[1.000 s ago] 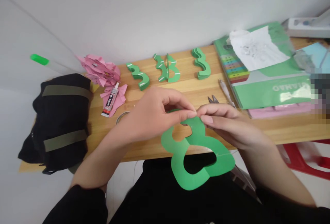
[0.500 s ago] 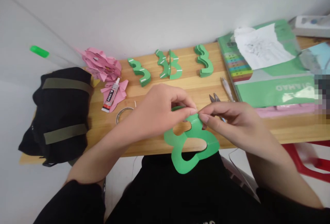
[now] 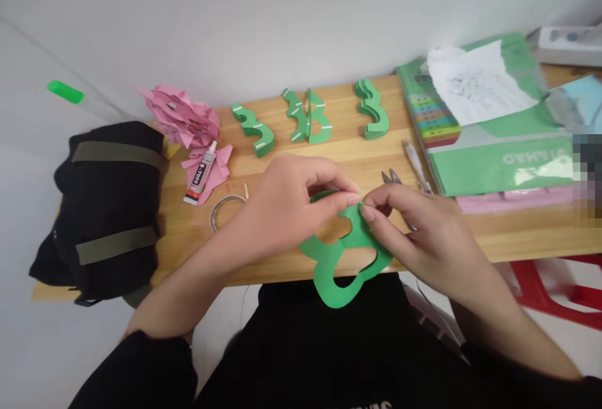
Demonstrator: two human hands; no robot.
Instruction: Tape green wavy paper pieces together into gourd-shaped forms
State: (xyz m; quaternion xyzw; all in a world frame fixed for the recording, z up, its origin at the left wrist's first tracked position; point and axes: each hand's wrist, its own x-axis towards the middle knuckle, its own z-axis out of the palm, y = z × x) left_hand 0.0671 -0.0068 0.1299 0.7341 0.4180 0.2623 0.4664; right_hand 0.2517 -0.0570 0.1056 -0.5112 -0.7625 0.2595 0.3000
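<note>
your left hand (image 3: 286,208) and right hand (image 3: 423,227) each pinch the top of the cutout (image 3: 324,277), over the desk's (image 3: 493,233) front edge; its cutting looks done, but it hangs open, while folded pieces (image 3: 382,122) sit near the back edge; what is left you can't tell

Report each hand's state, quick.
Left hand: closed, pinching the green paper cutout at its upper edge.
Right hand: thumb and fingertips together at the cutout's upper edge; grip cannot be told.

Black sleeves (image 3: 138,371) — black top (image 3: 305,346)
</note>
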